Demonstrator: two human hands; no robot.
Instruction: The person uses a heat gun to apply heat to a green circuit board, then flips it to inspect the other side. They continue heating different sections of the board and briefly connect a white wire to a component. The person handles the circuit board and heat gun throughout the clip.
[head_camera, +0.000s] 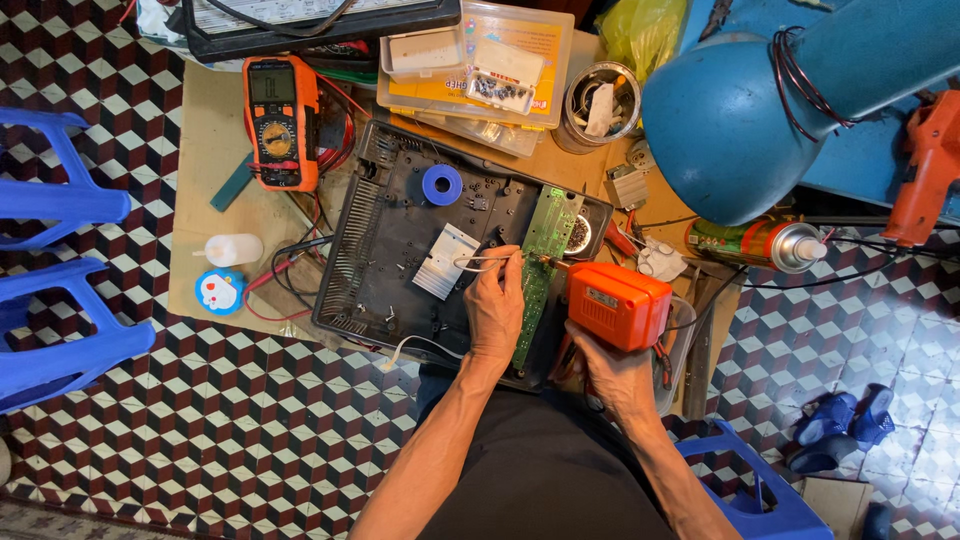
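An orange soldering gun (618, 304) is gripped in the right hand (612, 368), its tip set against a green circuit board (545, 262) inside a black casing (400, 235), while a thin wire (482, 262) is pinched by the left hand (495, 308).

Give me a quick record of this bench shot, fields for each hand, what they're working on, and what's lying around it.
left hand: left hand pinches a thin pale wire over the circuit board
right hand: right hand grips an orange soldering gun, tip at the board
workpiece: narrow green circuit board standing in an open black plastic case
inside case: blue tape roll, finned metal heatsink
nearby left: orange multimeter, small white bottle
nearby right: blue lamp, spray can
surface: cardboard sheet on patterned tiles
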